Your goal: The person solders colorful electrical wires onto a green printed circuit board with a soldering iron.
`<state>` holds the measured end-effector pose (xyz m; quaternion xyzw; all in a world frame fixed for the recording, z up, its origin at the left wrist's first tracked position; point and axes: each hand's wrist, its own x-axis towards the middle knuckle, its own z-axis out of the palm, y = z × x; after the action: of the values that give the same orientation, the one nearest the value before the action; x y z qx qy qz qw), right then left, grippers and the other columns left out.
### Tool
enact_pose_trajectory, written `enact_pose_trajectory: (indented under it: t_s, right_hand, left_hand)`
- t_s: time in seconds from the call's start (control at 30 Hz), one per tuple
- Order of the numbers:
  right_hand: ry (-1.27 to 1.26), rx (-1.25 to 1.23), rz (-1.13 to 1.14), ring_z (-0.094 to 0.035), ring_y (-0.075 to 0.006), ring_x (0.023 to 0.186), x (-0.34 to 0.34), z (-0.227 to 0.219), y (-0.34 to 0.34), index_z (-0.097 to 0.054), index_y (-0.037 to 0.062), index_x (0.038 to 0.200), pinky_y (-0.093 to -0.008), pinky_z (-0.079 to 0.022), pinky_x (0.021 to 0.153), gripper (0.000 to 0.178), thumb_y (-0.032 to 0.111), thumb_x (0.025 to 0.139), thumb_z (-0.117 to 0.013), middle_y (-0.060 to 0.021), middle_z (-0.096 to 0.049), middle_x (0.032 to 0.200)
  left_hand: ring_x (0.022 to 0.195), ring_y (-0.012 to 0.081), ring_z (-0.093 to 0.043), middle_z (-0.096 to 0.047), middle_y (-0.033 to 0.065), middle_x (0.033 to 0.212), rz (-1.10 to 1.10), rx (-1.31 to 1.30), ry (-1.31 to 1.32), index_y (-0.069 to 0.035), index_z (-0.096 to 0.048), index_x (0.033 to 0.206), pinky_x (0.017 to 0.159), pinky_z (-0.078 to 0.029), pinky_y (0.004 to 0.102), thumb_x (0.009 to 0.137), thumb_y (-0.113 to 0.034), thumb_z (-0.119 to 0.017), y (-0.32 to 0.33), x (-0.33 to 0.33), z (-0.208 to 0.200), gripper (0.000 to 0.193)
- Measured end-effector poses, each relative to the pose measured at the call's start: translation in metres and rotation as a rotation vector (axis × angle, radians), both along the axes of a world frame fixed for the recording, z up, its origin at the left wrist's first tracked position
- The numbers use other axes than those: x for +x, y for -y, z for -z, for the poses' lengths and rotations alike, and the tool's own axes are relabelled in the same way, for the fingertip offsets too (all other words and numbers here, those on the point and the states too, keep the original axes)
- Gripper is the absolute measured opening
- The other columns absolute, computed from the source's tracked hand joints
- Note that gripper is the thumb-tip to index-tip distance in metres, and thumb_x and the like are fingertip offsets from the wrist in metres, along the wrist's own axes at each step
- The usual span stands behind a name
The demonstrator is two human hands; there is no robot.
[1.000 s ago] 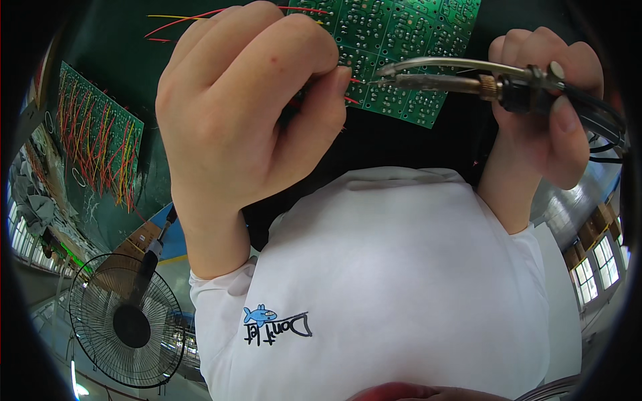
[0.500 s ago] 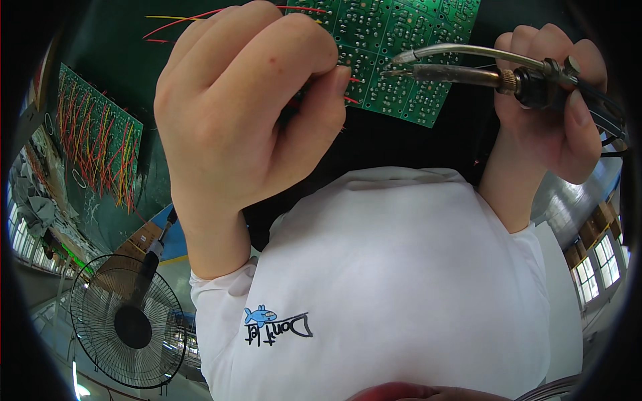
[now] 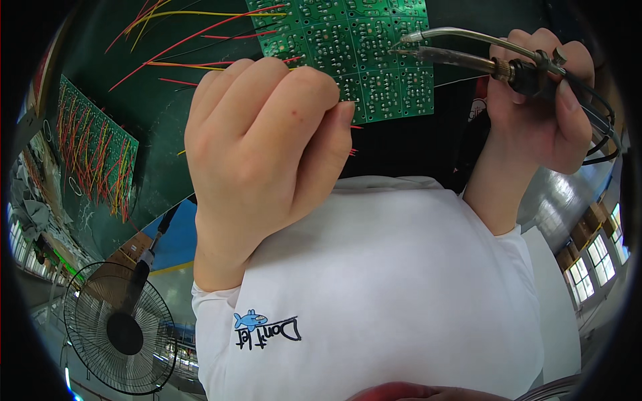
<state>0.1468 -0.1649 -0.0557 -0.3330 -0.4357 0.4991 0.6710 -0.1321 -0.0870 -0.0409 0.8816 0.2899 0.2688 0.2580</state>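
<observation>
My left hand (image 3: 264,140) is closed in a pinch, with red wire (image 3: 353,153) ends poking out beside the thumb. Most of that bunch is hidden inside the fist. Just beyond the knuckles lies a green circuit board (image 3: 382,90) dotted with solder joints. Red, yellow and black wires (image 3: 200,37) trail from its left side. My right hand (image 3: 542,100) is closed round a soldering iron (image 3: 461,60) with a thin curved metal tube (image 3: 468,35) clamped alongside. Both the iron's tip and the tube's end are over the board's right part.
A second green board (image 3: 100,144), covered in red and yellow wires, rests at the left on the dark green tabletop (image 3: 167,147). Below it stands a black fan (image 3: 124,334). A black cable (image 3: 602,150) hangs from the iron's rear at the right.
The circuit board has turned and shifted left, showing more of its wires. My left hand has moved right and nearer to me. The iron has moved slightly left and farther away.
</observation>
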Motion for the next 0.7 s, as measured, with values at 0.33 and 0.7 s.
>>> enact_pose_trajectory:
  t_s: [0.33,0.7]
  right_hand:
    - [-0.078,-0.003,-0.051,-0.042,-0.0151,0.073,0.007,0.004,0.001,-0.053,0.0114,0.097,-0.0308,-0.035,0.069,0.015,0.018,0.083,-0.052,-0.0074,-0.051,0.089]
    - [0.029,0.046,-0.09,-0.042,-0.0137,0.069,-0.003,-0.001,-0.011,-0.052,0.0102,0.096,-0.0311,-0.034,0.068,0.014,0.018,0.084,-0.052,-0.0078,-0.052,0.087]
  left_hand:
    - [0.063,0.0177,-0.051,-0.055,0.0069,0.071,-0.036,0.031,-0.093,-0.001,-0.063,0.085,0.055,-0.038,0.0294,0.085,-0.006,-0.069,-0.01,-0.013,-0.034,0.008]
    - [0.062,0.0099,-0.048,-0.057,0.002,0.076,-0.859,-0.137,0.24,0.002,-0.063,0.085,0.053,-0.034,0.0227,0.096,-0.014,-0.059,-0.034,-0.013,-0.054,0.02]
